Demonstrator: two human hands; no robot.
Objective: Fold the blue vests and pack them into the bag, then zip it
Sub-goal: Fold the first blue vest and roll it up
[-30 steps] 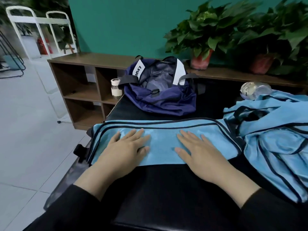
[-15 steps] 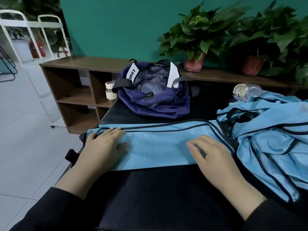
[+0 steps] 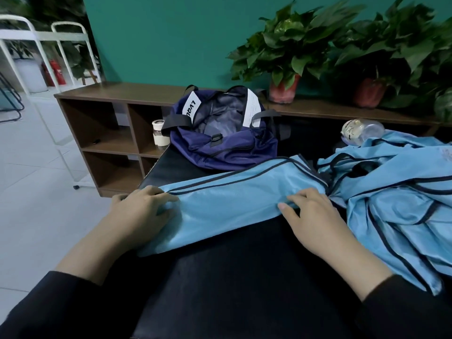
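Observation:
A light blue vest (image 3: 227, 199), folded into a long strip with dark piping, lies across the black table (image 3: 244, 277). My left hand (image 3: 141, 211) grips its left end, fingers curled into the cloth. My right hand (image 3: 310, 214) pinches the strip near its right end, where the fabric bunches up. A heap of unfolded blue vests (image 3: 396, 204) lies on the right. The navy bag (image 3: 222, 135) stands open at the back of the table, its dark lining showing.
A brown cubby shelf (image 3: 110, 133) runs behind the table with a small white jar (image 3: 160, 134) beside the bag. Two potted plants (image 3: 286, 52) stand on the shelf top. A clear plastic bottle (image 3: 362, 130) lies behind the vest heap. Tiled floor lies left.
Both hands went from lying flat on the strip to its two ends, and their fingers have curled into the cloth. The strip now wrinkles and lifts at the right end.

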